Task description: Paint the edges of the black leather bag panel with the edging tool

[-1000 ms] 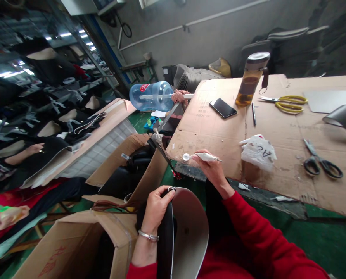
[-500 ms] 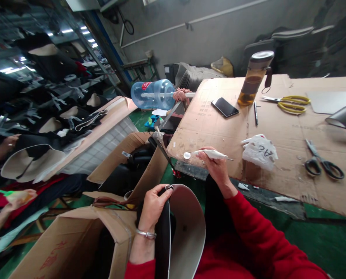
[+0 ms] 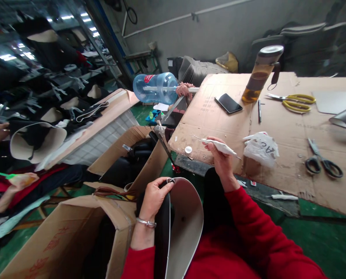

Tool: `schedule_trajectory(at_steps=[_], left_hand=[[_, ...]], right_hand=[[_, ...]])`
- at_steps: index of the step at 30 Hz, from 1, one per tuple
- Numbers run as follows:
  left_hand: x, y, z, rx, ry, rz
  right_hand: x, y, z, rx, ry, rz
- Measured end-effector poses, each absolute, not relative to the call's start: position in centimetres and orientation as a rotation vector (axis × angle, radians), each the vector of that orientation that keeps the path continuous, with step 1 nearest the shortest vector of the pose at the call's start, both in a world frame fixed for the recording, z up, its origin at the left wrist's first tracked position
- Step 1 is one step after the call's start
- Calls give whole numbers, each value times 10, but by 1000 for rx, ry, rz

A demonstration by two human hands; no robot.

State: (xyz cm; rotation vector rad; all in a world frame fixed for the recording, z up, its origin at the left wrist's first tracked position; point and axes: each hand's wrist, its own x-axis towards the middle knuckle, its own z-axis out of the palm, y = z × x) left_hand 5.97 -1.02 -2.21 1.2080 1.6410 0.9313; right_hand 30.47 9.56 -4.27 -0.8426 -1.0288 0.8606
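Note:
My left hand pinches the top edge of a curved, stiff panel, beige inside and black outside with a white edge. A small loop of white thread shows by my thumb. The panel stands bent over my lap. My right hand, above the table's near edge, grips a slim tool with a white-wrapped handle. Thin metal sticks out at both ends of it, and its finer tip points left; I cannot make out the tip's shape. Below that tip lies a small white round cap on the cardboard.
On the cardboard-covered table lie a phone, a drink bottle, a pen, yellow scissors, black scissors and a plastic bag. Open cartons stand left. A co-worker's hand holds a green-handled item.
My right hand has shifted slightly right with the white-handled tool, its fine tip now a little higher. My left hand keeps its pinch on the panel. The view has turned slightly.

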Motion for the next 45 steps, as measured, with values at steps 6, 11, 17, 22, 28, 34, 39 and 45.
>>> schedule_trajectory(at_steps=[6, 11, 17, 22, 28, 34, 39, 45], left_hand=[[60, -18, -20, 1222, 1621, 963], [62, -23, -16, 1238, 1586, 1002], [62, -29, -12, 1283, 1557, 996], [61, -34, -12, 1305, 1552, 988], [60, -35, -13, 1312, 1552, 986], [63, -35, -10, 1366, 1545, 965], [65, -36, -9, 1422, 1561, 962], [70, -37, -5, 1441, 1534, 971]], right_hand=[[304, 85, -37, -973, -1113, 837], [292, 51, -26, -947, -1167, 1075], [266, 28, -27, -816, -1217, 1405], [258, 28, -31, -828, -1244, 1441], [257, 28, -33, -856, -1256, 1446], [257, 32, -42, -881, -1252, 1458], [258, 35, -37, -893, -1256, 1466], [259, 39, -25, -886, -1338, 1466]])
